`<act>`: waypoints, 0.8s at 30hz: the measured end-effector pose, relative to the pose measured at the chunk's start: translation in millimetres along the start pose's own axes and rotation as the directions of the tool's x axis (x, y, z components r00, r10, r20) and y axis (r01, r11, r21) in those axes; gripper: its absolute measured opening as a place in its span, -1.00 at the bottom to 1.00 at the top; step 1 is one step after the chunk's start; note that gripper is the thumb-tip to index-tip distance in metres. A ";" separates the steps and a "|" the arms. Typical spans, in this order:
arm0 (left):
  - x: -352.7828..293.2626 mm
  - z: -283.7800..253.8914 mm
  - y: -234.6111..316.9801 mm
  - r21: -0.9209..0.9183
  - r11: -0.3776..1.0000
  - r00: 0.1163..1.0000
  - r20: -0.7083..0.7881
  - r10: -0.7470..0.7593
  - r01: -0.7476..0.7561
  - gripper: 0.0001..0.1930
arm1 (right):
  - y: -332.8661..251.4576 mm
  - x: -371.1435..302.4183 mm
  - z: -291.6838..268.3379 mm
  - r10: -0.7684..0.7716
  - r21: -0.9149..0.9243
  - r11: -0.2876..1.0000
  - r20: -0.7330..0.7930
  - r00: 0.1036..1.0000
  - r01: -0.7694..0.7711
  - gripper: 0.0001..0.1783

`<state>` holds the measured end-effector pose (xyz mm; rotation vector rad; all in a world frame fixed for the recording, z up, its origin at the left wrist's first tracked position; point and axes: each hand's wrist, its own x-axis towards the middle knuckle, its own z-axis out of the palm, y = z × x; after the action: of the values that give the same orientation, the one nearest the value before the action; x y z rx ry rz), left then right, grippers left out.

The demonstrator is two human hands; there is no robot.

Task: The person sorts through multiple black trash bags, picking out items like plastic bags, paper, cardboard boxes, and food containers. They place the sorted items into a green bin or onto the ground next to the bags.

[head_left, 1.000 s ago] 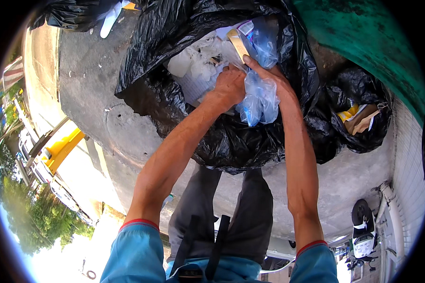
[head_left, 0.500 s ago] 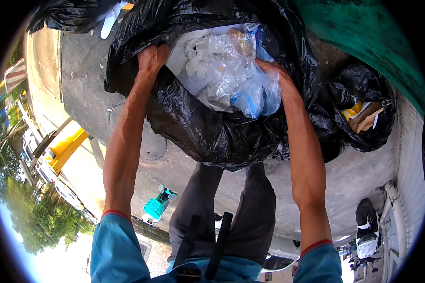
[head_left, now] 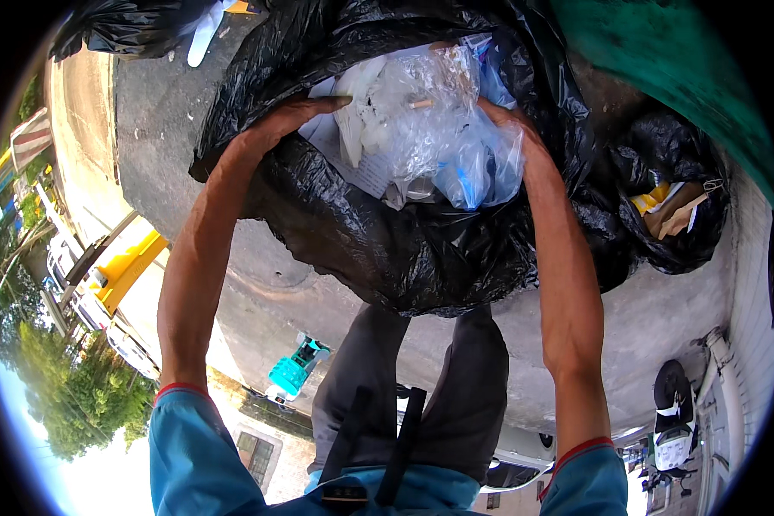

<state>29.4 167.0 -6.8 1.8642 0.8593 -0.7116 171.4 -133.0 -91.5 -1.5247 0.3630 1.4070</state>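
A large black garbage bag [head_left: 344,232] gapes in front of me, full of mixed waste. Inside it are crumpled clear plastic wrap [head_left: 443,77], a bluish clear plastic bag [head_left: 482,168], crumpled white paper [head_left: 361,112] and a printed sheet [head_left: 365,176]. My left hand [head_left: 288,119] reaches over the bag's left side, its visible digit stretched across the white paper; its other fingers are mostly hidden. At the right side of the waste, my right hand [head_left: 512,125] is pushed in beside the plastic, which covers its fingers.
A smaller black bag [head_left: 662,232] with cardboard and yellow packaging stands to the right, below a green sheet [head_left: 662,60]. Another black bag [head_left: 129,30] lies at upper left. A turquoise object [head_left: 292,374] stands behind my legs; a motorcycle [head_left: 672,421] is at lower right.
My left hand has let go of the bag's left rim and moved right, onto the paper inside. The waste has shifted, and the right hand stays at the plastic.
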 end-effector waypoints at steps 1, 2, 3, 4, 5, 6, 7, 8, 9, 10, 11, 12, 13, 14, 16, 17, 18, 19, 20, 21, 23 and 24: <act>-9.4 4.4 4.6 -0.033 0.999 1.000 -0.015 0.027 -0.028 -0.09 | 1.1 -1.6 0.7 -0.003 -0.008 1.000 -0.013 1.000 0.003 -0.51; -17.5 7.3 11.0 0.023 0.999 0.998 -0.046 -0.032 0.033 -0.11 | 1.8 -2.2 2.3 -0.024 0.009 1.000 -0.008 1.000 0.025 -0.50; -29.5 12.1 25.3 -0.045 0.998 0.999 0.044 -0.030 0.032 -0.08 | 3.7 -2.4 2.3 -0.048 0.028 0.998 -0.004 0.999 0.049 -0.49; -34.8 19.2 30.5 0.063 0.997 0.999 0.012 0.045 -0.046 -0.08 | 5.7 0.0 2.2 -0.069 0.042 0.997 -0.002 0.998 0.069 -0.48; -40.1 26.3 36.0 0.176 0.977 0.992 -0.020 0.122 -0.116 -0.08 | 7.2 2.4 1.2 -0.115 0.032 0.993 -0.002 0.993 0.115 -0.47; -39.1 37.9 26.0 -0.030 0.966 0.964 0.064 0.257 -0.256 -0.13 | 8.5 2.7 1.5 -0.160 0.023 0.987 0.010 0.987 0.160 -0.46; -44.9 41.8 38.9 -0.077 0.955 0.948 0.126 0.294 -0.286 -0.19 | 8.6 2.9 0.6 -0.207 0.014 0.978 0.013 0.978 0.207 -0.45; -53.5 45.8 54.0 -0.125 0.942 0.925 0.186 0.331 -0.312 -0.24 | 9.4 1.9 -1.0 -0.207 0.009 0.978 -0.001 0.978 0.207 -0.44; -60.3 48.6 65.9 -0.014 0.961 0.949 0.151 0.275 -0.276 -0.31 | 9.4 -1.8 -1.4 -0.207 0.004 0.978 -0.012 0.978 0.207 -0.43; -64.7 43.5 73.9 0.003 0.969 0.961 0.126 0.246 -0.248 -0.34 | 9.4 -4.5 -2.5 -0.207 -0.003 0.978 -0.023 0.978 0.207 -0.42; -68.9 37.9 81.5 0.019 0.976 0.971 0.099 0.216 -0.219 -0.37 | 8.6 -7.5 -5.1 -0.196 0.005 0.981 -0.027 0.980 0.196 -0.43; -69.6 34.4 86.9 0.038 0.980 0.979 0.075 0.191 -0.194 -0.40 | 6.3 -10.4 -10.9 -0.188 0.017 0.982 -0.037 0.982 0.189 -0.44; -71.2 26.8 83.4 -0.010 0.957 0.956 0.039 0.289 -0.289 -0.52 | 3.8 -13.1 -16.1 -0.180 0.030 0.983 -0.046 0.983 0.181 -0.44; -77.3 14.2 86.4 -0.028 0.945 0.945 0.010 0.326 -0.326 -0.56 | 0.8 -15.3 -21.3 -0.161 0.007 0.987 -0.059 0.985 0.161 -0.43; -92.4 -12.2 91.9 0.229 0.913 0.930 -0.071 0.361 -0.337 -0.57 | -6.2 -27.0 -26.3 -0.113 -0.033 0.993 -0.090 0.989 0.111 -0.41; -103.0 -18.6 89.5 0.199 0.923 0.925 -0.130 0.358 -0.329 -0.60 | -8.2 -29.5 -27.8 -0.013 -0.066 0.998 -0.158 0.987 0.003 -0.36; -113.5 -25.0 89.9 0.175 0.928 0.912 -0.198 0.359 -0.328 -0.63 | -12.1 -29.2 -27.9 0.006 -0.107 0.994 -0.186 0.983 -0.027 -0.34; -122.6 -33.1 92.6 0.160 0.927 0.902 -0.224 0.369 -0.339 -0.64 | -10.5 -28.7 -27.3 0.032 -0.141 0.988 -0.220 0.975 -0.064 -0.32; -125.8 -42.5 92.0 0.170 0.932 0.909 -0.220 0.353 -0.320 -0.64 | -7.9 -27.7 -26.7 0.057 -0.174 0.979 -0.254 0.965 -0.104 -0.30; -131.8 -44.5 96.0 0.192 0.933 0.896 -0.273 0.349 -0.305 -0.65 | -6.7 -25.6 -24.9 0.101 -0.170 0.974 -0.276 0.956 -0.152 -0.26; -142.9 -45.3 96.4 0.245 0.934 0.860 -0.380 0.341 -0.261 -0.66 | -3.1 -22.6 -21.2 0.056 -0.163 0.982 -0.238 0.970 -0.097 -0.26; -148.5 -45.2 91.4 0.275 0.934 0.839 -0.431 0.332 -0.228 -0.66 | -2.3 -24.8 -18.0 0.038 -0.159 0.985 -0.218 0.975 -0.074 -0.25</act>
<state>20.6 140.0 171.1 2.3521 0.7984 -0.1604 176.7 -155.9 -71.5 -1.8228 0.4318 1.3470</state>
